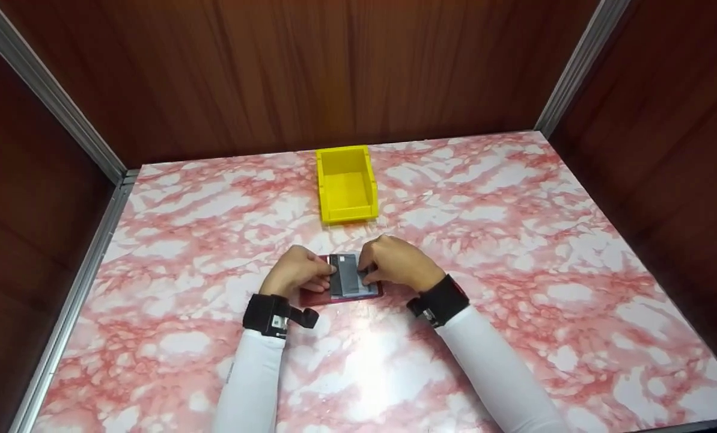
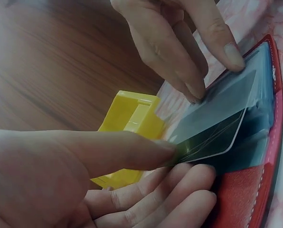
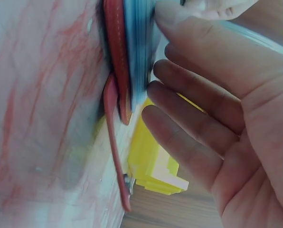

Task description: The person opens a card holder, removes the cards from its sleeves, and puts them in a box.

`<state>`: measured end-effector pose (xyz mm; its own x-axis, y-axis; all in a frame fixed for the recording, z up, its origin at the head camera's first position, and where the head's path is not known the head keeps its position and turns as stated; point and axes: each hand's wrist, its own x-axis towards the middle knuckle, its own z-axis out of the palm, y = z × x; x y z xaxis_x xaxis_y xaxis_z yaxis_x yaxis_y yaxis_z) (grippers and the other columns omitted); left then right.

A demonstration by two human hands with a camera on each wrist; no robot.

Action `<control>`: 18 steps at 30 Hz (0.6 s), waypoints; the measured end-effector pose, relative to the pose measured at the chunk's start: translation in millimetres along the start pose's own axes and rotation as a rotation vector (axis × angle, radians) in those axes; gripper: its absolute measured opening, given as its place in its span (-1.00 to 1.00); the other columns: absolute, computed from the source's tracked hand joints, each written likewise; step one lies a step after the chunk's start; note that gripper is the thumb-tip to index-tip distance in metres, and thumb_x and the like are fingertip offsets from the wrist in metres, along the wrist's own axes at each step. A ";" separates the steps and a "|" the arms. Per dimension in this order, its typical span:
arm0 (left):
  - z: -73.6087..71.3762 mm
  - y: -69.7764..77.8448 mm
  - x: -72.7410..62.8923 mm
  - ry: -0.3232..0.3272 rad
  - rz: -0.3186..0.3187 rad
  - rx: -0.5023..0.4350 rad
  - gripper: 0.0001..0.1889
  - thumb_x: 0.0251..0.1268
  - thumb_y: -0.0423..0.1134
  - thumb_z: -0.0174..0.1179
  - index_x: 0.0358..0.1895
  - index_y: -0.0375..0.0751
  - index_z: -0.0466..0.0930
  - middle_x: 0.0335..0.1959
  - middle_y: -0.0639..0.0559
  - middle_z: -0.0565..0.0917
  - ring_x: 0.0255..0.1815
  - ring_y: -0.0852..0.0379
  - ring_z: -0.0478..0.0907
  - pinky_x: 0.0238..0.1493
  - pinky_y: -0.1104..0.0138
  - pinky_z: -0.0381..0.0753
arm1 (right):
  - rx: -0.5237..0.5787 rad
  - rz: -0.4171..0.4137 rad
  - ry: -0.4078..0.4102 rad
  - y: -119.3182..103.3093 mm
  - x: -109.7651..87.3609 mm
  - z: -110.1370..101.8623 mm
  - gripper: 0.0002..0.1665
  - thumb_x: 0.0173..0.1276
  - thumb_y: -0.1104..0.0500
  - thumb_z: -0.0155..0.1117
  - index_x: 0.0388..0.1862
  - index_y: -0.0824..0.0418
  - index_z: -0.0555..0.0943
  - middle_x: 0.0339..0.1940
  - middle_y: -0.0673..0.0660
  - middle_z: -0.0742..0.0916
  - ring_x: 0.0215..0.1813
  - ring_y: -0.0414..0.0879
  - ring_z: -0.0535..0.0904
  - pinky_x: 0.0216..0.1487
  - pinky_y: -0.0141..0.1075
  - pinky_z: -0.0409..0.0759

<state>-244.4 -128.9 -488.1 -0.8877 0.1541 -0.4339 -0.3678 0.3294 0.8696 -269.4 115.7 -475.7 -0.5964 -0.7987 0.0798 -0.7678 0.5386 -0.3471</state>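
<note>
A red card holder (image 1: 316,297) with white stitching lies opened on the table. Its stack of clear plastic sleeves (image 2: 262,111) shows blue-tinted at the edges. A dark card with rounded corners (image 2: 221,137) lies partly under the clear plastic, one end sticking out. My left hand (image 1: 293,269) pinches that end between thumb and fingers. Over the sleeves' other side is my right hand (image 1: 401,262), thumb and fingertips spread apart and touching the plastic. In the right wrist view its other fingers are loosely extended beside the stack. A red strap with a snap (image 3: 116,147) hangs out from the holder.
A yellow open-front bin (image 1: 347,214) stands behind the hands, toward the table's far edge. The pink-and-white marbled table (image 1: 502,240) is bordered by dark wood-grain panels (image 1: 310,72) with metal corner posts.
</note>
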 end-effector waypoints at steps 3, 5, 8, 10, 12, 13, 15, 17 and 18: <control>-0.5 -0.3 -0.7 -0.006 -0.003 -0.001 -0.84 0.38 -0.40 0.39 -0.13 -0.49 0.75 -0.58 -0.01 0.73 -0.57 0.22 0.73 -0.46 0.42 0.77 | -0.014 -0.031 0.002 -0.1 1.1 1.3 -0.92 0.28 0.22 0.66 -0.27 0.17 0.89 -0.23 0.08 0.88 -0.16 -0.09 0.78 -0.04 -0.17 0.81; -0.8 -0.1 -0.6 -0.016 -0.004 -0.004 -0.83 0.39 -0.41 0.38 -0.11 -0.51 0.75 -0.58 -0.01 0.74 -0.56 0.22 0.73 -0.45 0.42 0.78 | -0.016 -0.038 0.006 0.4 1.2 1.4 -0.92 0.28 0.22 0.66 -0.28 0.17 0.90 -0.20 0.09 0.88 -0.12 -0.07 0.80 0.00 -0.17 0.82; -1.0 -0.4 0.3 -0.023 -0.006 -0.009 -0.82 0.39 -0.41 0.37 -0.09 -0.51 0.75 -0.58 -0.01 0.75 -0.56 0.22 0.74 -0.43 0.41 0.79 | -0.011 -0.038 0.009 1.0 0.9 1.4 -0.92 0.27 0.21 0.67 -0.29 0.19 0.90 -0.17 0.11 0.89 -0.08 -0.05 0.82 0.04 -0.16 0.83; -1.3 -0.5 0.1 -0.022 -0.009 -0.014 -0.82 0.39 -0.41 0.37 -0.09 -0.51 0.75 -0.58 -0.02 0.75 -0.55 0.21 0.75 -0.43 0.40 0.79 | -0.008 -0.035 0.008 0.9 0.6 0.9 -0.92 0.27 0.21 0.67 -0.28 0.19 0.91 -0.15 0.13 0.89 -0.06 -0.04 0.83 0.05 -0.15 0.83; -1.4 -0.5 0.1 -0.020 -0.012 -0.016 -0.82 0.39 -0.41 0.37 -0.09 -0.52 0.74 -0.58 -0.03 0.75 -0.55 0.21 0.75 -0.43 0.40 0.80 | -0.005 -0.032 0.007 0.9 0.6 0.7 -0.92 0.27 0.22 0.67 -0.28 0.19 0.91 -0.15 0.13 0.89 -0.06 -0.03 0.83 0.06 -0.15 0.83; -1.6 -0.5 0.0 -0.019 -0.013 -0.019 -0.83 0.39 -0.42 0.37 -0.09 -0.52 0.74 -0.58 -0.03 0.76 -0.55 0.21 0.75 -0.43 0.40 0.80 | -0.002 -0.029 0.006 0.7 0.7 0.6 -0.91 0.27 0.22 0.67 -0.27 0.19 0.91 -0.14 0.14 0.89 -0.05 -0.02 0.83 0.06 -0.15 0.83; -2.2 -0.3 -0.1 -0.018 -0.016 -0.021 -0.84 0.39 -0.42 0.37 -0.11 -0.51 0.74 -0.59 -0.03 0.75 -0.56 0.21 0.76 -0.43 0.40 0.79 | 0.003 -0.025 0.004 0.5 0.9 0.6 -0.91 0.27 0.22 0.66 -0.26 0.20 0.91 -0.14 0.14 0.89 -0.05 -0.02 0.83 0.06 -0.14 0.83; -2.4 -0.5 0.6 -0.019 -0.020 -0.022 -0.86 0.39 -0.43 0.37 -0.13 -0.50 0.73 -0.59 -0.02 0.76 -0.56 0.21 0.76 -0.44 0.41 0.79 | 0.003 -0.020 0.003 0.3 0.8 0.3 -0.92 0.27 0.22 0.67 -0.27 0.19 0.91 -0.14 0.14 0.89 -0.05 -0.02 0.83 0.06 -0.14 0.83; -2.6 -0.6 0.8 -0.019 -0.020 -0.022 -0.87 0.39 -0.43 0.37 -0.14 -0.49 0.73 -0.59 -0.02 0.75 -0.56 0.22 0.75 -0.44 0.42 0.78 | 0.003 -0.017 0.003 0.1 0.7 0.2 -0.92 0.27 0.23 0.67 -0.27 0.19 0.91 -0.14 0.14 0.89 -0.05 -0.02 0.83 0.06 -0.14 0.83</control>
<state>-245.6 -131.4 -488.3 -0.8745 0.1657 -0.4559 -0.3919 0.3125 0.8653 -269.9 115.1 -475.9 -0.5840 -0.8069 0.0887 -0.7771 0.5242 -0.3482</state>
